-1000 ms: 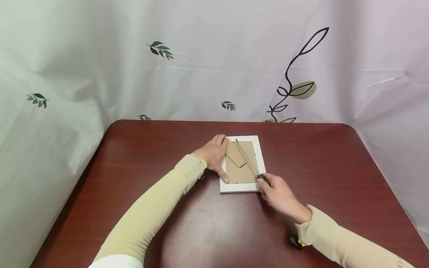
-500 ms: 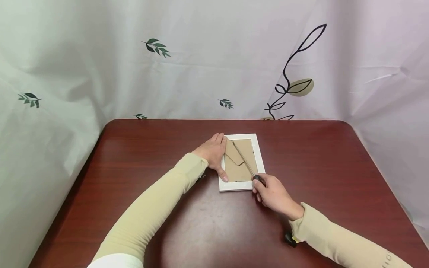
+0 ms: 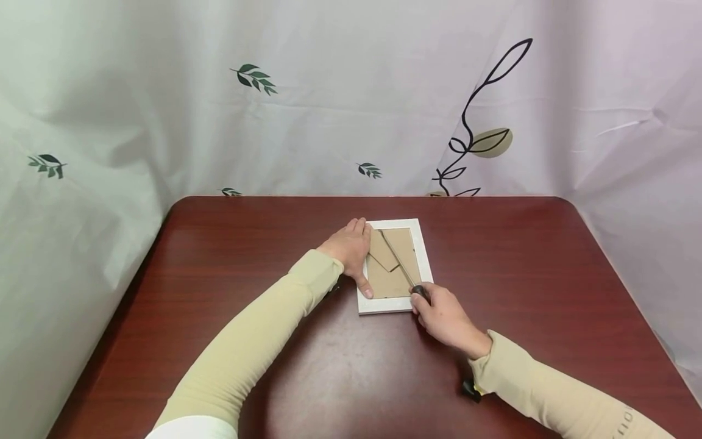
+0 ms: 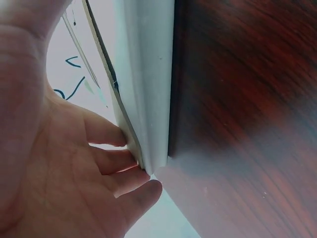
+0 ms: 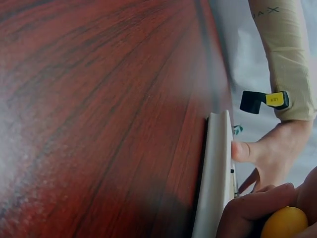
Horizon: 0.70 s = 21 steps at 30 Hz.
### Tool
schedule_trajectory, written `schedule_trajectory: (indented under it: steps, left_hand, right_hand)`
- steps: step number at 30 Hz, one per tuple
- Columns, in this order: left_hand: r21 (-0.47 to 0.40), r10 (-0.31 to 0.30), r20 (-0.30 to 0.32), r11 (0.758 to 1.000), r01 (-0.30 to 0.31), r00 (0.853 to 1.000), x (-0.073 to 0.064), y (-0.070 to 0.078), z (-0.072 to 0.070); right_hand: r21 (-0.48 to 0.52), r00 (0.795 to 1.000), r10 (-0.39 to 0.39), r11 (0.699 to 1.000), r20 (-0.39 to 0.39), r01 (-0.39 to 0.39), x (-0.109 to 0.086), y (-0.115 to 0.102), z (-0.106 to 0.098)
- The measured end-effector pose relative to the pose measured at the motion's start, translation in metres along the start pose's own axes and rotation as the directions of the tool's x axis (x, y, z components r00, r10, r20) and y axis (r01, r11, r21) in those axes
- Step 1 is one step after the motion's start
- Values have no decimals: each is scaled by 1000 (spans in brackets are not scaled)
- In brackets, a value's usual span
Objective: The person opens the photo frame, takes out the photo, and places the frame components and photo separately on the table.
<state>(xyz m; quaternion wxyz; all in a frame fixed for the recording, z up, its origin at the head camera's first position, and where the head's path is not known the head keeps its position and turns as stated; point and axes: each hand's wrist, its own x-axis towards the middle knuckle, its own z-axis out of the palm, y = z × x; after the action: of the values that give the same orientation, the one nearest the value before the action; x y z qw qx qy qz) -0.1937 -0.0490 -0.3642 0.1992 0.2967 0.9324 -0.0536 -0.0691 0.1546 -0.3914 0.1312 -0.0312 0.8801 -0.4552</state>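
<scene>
A white picture frame (image 3: 384,306) lies face down on the table, its brown backing board (image 3: 390,288) and angled stand flap (image 3: 381,250) showing. My left hand (image 3: 351,250) rests spread along the frame's left side, thumb near the lower corner and fingers toward the top. In the left wrist view its fingertips (image 4: 143,191) meet the frame's edge. My right hand (image 3: 445,314) grips a screwdriver (image 3: 398,259) by its dark handle, near the lower right corner. The shaft slants across the backing, its tip at the inner top edge. A yellow handle end (image 5: 285,223) shows in the right wrist view.
The reddish-brown table (image 3: 510,262) has rounded far corners. Behind it and at both sides hangs a white leaf-patterned curtain (image 3: 307,134). A black wrist camera mount (image 3: 470,389) sits under the right sleeve cuff.
My right hand and the screwdriver have shifted slightly left, the tip moving a little along the top edge of the backing. The left hand stays in place on the frame.
</scene>
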Motion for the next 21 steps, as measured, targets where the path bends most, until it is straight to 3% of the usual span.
schedule_trajectory:
  steps: [21]
  left_hand:
    - [33, 13, -5, 999, -13, 1000, 1, -2, 0]
  right_hand:
    - [2, 1000, 2, 1000, -3, -2, 1, 0, 1]
